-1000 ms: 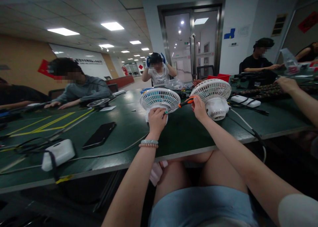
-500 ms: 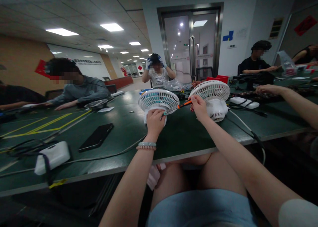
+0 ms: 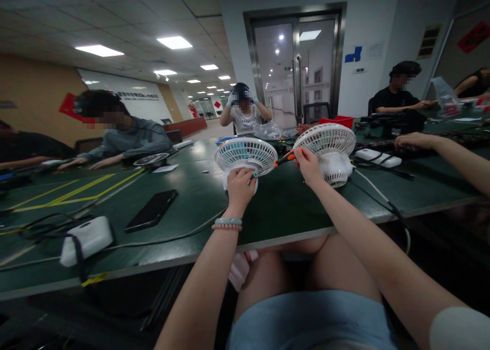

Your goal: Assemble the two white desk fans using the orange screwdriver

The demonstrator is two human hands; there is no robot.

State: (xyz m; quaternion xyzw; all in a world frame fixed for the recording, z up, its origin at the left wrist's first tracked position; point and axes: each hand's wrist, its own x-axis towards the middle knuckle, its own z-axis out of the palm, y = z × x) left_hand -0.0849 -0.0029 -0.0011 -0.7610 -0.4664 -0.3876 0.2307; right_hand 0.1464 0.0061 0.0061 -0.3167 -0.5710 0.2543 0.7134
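A small white fan with a round grille stands on the dark green table, its grille facing up. My left hand is closed around the fan's base just below the grille. My right hand is closed on an orange-handled screwdriver. The screwdriver's tip points left at the grille's rim. A second white fan stands just behind my right hand.
A black phone and a white power box with cables lie to the left. Another white box and a cable lie to the right. A co-worker's arm reaches in at right. Several people sit around the table.
Both hands keep their hold on the fan and the screwdriver. The co-worker's arm at right has dropped lower onto the table.
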